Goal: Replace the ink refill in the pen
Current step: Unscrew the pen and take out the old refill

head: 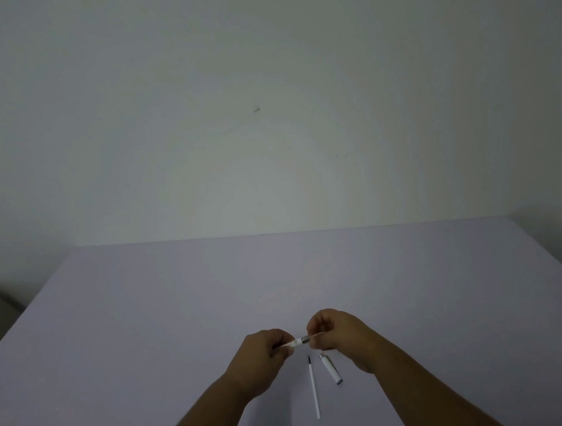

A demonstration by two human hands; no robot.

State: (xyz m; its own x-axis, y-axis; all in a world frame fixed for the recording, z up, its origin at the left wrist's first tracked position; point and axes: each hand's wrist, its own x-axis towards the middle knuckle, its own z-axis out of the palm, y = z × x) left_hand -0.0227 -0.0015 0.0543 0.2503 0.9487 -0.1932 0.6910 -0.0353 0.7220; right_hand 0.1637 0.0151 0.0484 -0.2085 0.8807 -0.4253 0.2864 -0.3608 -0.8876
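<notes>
The ink refill lies on the table between the forearms, dark tip pointing away. Just to its right lies the pen cap, apart from it. Above both, the left hand and right hand each grip one end of the pen.

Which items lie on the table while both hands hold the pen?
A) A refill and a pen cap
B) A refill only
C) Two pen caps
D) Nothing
A: a thin white refill and a short pen cap lie side by side on the table, below the left hand and right hand gripping the pen.
</notes>
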